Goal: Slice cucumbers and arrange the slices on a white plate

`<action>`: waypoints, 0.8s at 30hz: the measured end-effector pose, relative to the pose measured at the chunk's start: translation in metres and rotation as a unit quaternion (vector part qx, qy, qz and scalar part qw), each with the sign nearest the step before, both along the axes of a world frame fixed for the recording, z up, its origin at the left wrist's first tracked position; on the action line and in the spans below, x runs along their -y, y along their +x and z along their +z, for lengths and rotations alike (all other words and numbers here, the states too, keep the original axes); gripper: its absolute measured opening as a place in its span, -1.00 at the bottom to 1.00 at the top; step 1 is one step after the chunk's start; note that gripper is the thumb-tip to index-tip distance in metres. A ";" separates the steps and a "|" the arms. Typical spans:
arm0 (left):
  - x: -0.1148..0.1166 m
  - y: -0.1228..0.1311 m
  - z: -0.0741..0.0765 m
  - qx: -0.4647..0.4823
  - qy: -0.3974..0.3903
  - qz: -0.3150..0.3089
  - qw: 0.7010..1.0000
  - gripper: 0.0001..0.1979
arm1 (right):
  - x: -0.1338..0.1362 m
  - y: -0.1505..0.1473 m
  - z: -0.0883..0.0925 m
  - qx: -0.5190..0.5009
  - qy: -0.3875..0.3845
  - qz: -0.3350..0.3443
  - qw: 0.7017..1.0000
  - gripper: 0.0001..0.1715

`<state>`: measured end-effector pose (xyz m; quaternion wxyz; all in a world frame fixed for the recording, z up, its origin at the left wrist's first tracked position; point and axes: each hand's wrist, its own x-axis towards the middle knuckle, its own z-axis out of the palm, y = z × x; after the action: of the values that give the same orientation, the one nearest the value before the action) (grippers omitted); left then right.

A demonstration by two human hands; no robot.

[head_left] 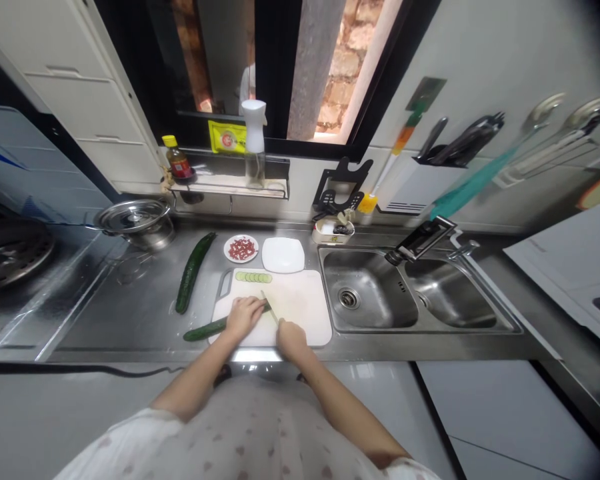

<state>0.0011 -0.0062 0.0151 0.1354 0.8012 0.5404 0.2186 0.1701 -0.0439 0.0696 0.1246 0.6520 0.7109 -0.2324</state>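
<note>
My left hand [243, 315] is closed over a cucumber [205, 330] that lies across the left edge of a white cutting board [300, 313]. My right hand [290, 337] is closed on the handle of a knife [269, 305], whose blade meets the cucumber's cut end beside my left fingers. A row of several cucumber slices [253, 277] lies along the board's far edge.
A whole second cucumber [193, 270] lies left of the board. Behind the board stand a small plate of red pieces [241, 248] and a square white plate [283, 255]. A double sink [410, 293] is to the right, a steel pot [135, 220] at left.
</note>
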 end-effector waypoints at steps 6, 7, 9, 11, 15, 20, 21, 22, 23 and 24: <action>0.000 0.000 0.001 -0.006 -0.005 0.002 1.000 -0.72 | 0.019 0.011 0.002 0.016 -0.009 -0.003 1.000 -0.65; 0.000 0.000 0.001 -0.007 -0.006 0.002 1.000 -0.72 | 0.022 0.013 0.001 0.016 -0.009 -0.001 1.000 -0.66; 0.000 -0.001 0.001 -0.008 -0.009 0.000 1.000 -0.72 | 0.026 0.017 0.000 0.011 -0.008 0.003 1.000 -0.67; 0.000 -0.001 0.001 -0.007 -0.010 0.000 1.000 -0.72 | 0.030 0.020 -0.002 0.006 0.001 0.007 1.000 -0.67; 0.000 0.000 0.003 -0.010 -0.014 0.002 1.000 -0.73 | 0.037 0.023 -0.004 0.010 0.005 0.007 1.000 -0.67; 0.000 0.001 0.005 -0.018 -0.015 0.006 1.000 -0.73 | 0.040 0.031 0.004 0.019 -0.003 0.009 1.000 -0.69; 0.000 0.002 0.006 -0.018 -0.015 0.009 1.000 -0.73 | 0.039 0.033 0.007 0.025 -0.005 0.013 1.000 -0.69; 0.000 0.002 0.006 -0.016 -0.015 0.013 1.000 -0.73 | 0.039 0.036 0.010 0.033 -0.005 0.016 0.999 -0.68; 0.000 0.002 0.006 -0.014 -0.016 0.017 1.000 -0.73 | 0.038 0.040 0.014 0.045 -0.005 0.016 0.999 -0.68; 0.001 0.002 0.006 -0.011 -0.017 0.020 1.000 -0.73 | 0.036 0.043 0.017 0.056 -0.002 0.013 0.998 -0.67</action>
<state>0.0032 -0.0068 0.0214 0.1381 0.7905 0.5610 0.2031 0.2128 -0.0801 0.0869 0.1689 0.6541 0.7109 -0.1954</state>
